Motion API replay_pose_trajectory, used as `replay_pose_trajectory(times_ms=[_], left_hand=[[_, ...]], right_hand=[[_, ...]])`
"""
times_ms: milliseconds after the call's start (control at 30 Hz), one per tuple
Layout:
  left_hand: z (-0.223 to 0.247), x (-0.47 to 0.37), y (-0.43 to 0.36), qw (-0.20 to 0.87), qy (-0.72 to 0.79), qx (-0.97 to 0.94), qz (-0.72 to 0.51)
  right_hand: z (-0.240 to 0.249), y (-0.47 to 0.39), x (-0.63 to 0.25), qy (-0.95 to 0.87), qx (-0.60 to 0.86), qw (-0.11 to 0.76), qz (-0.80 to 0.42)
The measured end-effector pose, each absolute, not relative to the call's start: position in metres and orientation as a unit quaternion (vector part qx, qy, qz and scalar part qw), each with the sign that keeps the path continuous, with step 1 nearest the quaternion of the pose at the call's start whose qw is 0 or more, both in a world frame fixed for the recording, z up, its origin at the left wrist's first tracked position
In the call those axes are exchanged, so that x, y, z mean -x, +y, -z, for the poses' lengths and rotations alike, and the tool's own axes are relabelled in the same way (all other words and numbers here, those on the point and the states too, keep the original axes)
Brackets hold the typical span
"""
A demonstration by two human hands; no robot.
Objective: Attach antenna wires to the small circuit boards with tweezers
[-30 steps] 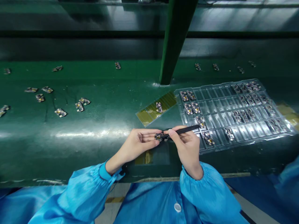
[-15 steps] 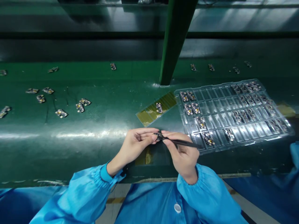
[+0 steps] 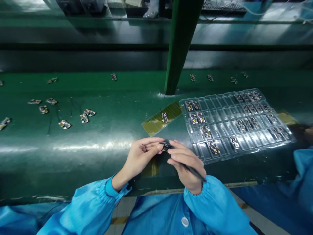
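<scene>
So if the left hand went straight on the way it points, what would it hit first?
Past the board it pinches, the left hand would probably meet the right hand first, though depth is hard to judge here.

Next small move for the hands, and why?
I'd steady the dark board with the left hand before shifting the black tool: left fingertips pinch one end, while the right hand crowds the other and the tool's tip isn't clearly visible.

Electronics workshop, with circuit boards on workbench
</scene>
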State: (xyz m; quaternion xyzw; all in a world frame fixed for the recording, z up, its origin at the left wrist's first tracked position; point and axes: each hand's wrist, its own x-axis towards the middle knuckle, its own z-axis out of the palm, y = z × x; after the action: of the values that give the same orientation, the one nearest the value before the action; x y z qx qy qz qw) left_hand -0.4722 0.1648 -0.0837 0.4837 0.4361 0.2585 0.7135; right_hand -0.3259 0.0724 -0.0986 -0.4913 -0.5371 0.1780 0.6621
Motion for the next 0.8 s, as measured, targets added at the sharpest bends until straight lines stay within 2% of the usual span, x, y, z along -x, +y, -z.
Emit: replay_pose_trajectory(times_ms=[133, 233, 367, 433, 600, 800], left_hand=[[0.086, 0.474, 0.165, 0.680, 0.456, -0.510, -0.262], [0.087, 0.474, 0.164, 0.663, 0.458, -0.530, -0.266], [0.086, 0.473, 0.163, 0.659, 0.447, -0.540, -0.273], [0.086, 0.473, 0.163, 0.664, 0.442, -0.538, -0.272], [0.087, 0.472, 0.163, 0.667, 0.437, -0.541, -0.266], [0.088, 0.471, 0.162, 0.670, 0.443, -0.526, -0.280]], right_hand=[[0.099, 0.070, 0.324, -0.509, 0.519, 0.680, -0.095], [0.096, 0.074, 0.322, -0.405, 0.573, 0.699, -0.137], [0.093, 0.081, 0.321, -0.431, 0.672, 0.545, -0.255], [0.093, 0.083, 0.322, -0.453, 0.674, 0.501, -0.299], [0.091, 0.084, 0.323, -0.416, 0.674, 0.490, -0.365], [0.088, 0.084, 0.323, -0.434, 0.676, 0.478, -0.354]])
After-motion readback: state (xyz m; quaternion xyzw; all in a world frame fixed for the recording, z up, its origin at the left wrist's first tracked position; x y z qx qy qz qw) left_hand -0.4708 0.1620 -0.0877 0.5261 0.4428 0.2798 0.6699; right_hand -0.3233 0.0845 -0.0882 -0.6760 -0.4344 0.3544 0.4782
